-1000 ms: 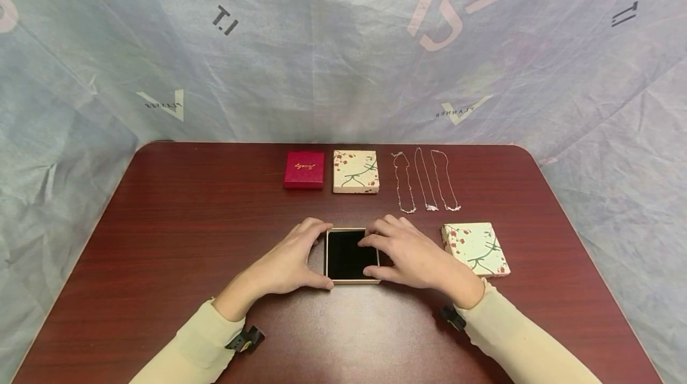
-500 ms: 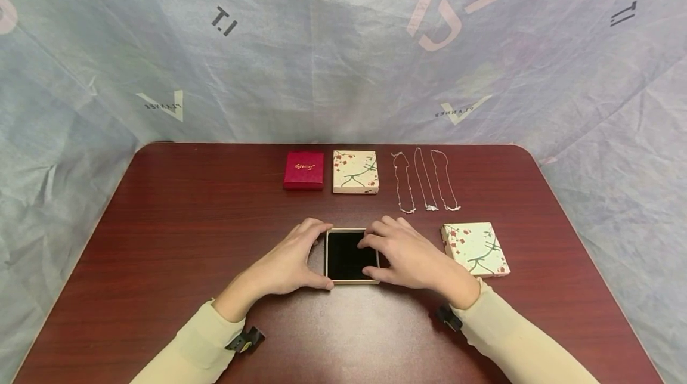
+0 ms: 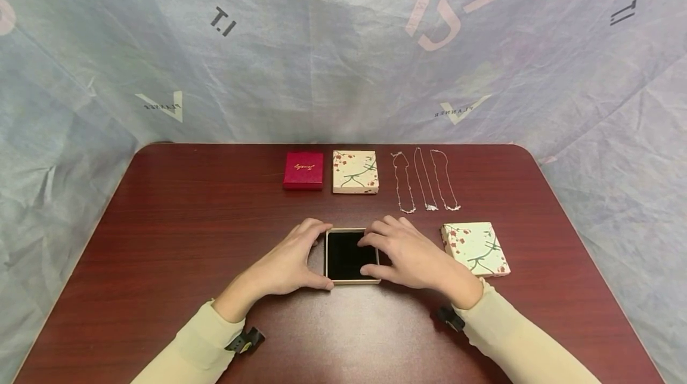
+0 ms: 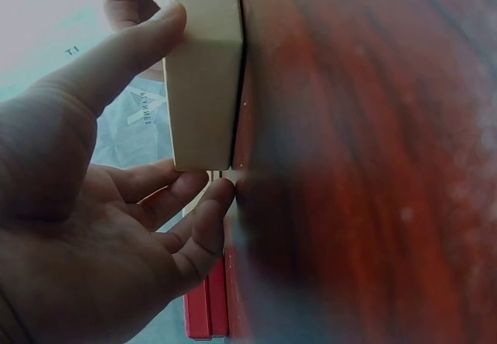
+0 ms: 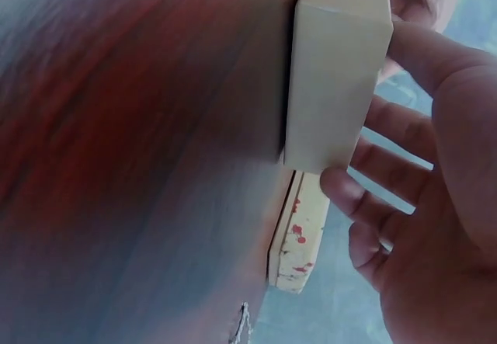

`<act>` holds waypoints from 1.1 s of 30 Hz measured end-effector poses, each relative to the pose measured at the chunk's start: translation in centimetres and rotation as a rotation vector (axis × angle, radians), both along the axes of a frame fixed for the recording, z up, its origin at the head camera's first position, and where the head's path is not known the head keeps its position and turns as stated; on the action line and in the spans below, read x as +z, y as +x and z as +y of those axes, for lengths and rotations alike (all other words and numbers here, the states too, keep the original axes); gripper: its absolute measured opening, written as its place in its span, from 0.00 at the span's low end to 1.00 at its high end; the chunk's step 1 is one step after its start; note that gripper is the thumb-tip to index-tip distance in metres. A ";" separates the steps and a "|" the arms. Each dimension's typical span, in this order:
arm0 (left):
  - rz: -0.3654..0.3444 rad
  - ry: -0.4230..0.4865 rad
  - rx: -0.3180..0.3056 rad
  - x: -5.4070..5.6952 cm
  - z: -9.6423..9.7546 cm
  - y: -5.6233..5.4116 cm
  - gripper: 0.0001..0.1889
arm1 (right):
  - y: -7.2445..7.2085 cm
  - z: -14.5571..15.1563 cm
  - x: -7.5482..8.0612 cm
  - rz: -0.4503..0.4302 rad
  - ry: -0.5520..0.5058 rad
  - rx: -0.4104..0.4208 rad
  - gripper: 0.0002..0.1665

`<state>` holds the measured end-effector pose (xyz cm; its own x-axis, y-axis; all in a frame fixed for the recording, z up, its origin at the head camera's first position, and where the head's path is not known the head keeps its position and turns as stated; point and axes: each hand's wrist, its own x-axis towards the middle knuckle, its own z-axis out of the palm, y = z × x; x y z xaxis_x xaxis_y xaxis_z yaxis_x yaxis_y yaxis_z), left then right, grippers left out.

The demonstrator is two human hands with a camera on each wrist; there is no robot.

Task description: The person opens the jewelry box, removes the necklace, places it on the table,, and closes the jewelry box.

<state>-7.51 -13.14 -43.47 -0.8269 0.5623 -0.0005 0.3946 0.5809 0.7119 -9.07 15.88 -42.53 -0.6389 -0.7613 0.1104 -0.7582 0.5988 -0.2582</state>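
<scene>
An open jewelry box base (image 3: 352, 282) with a black insert (image 3: 346, 256) lies on the table in front of me. My left hand (image 3: 287, 259) holds its left end, thumb at the near corner and fingers at the far corner. From the other end, my right hand (image 3: 405, 253) reaches over the rim, its thumb and index finger on the black insert. Other right fingers (image 5: 345, 192) are by the far side of the box. Both wrist views show the plain cream side of the box, in the left one (image 4: 203, 88). Right of my right hand lies a floral box lid (image 3: 477, 248).
At the back are a red box (image 3: 303, 170) with gold lettering and a floral cream box (image 3: 355, 172). To their right, three necklaces lie stretched out: one on the left (image 3: 398, 181), a middle one (image 3: 426, 181) and a right one (image 3: 441, 181). Patterned fabric (image 3: 311, 62) hangs behind the table.
My right thumb has slid slightly inward over the black insert. The left hand, the box and the other objects have stayed in place.
</scene>
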 end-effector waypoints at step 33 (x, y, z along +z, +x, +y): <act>-0.001 0.004 0.007 -0.1 0.1 0.0 0.55 | -0.5 7.7 3.2 0.013 -0.050 -0.094 0.50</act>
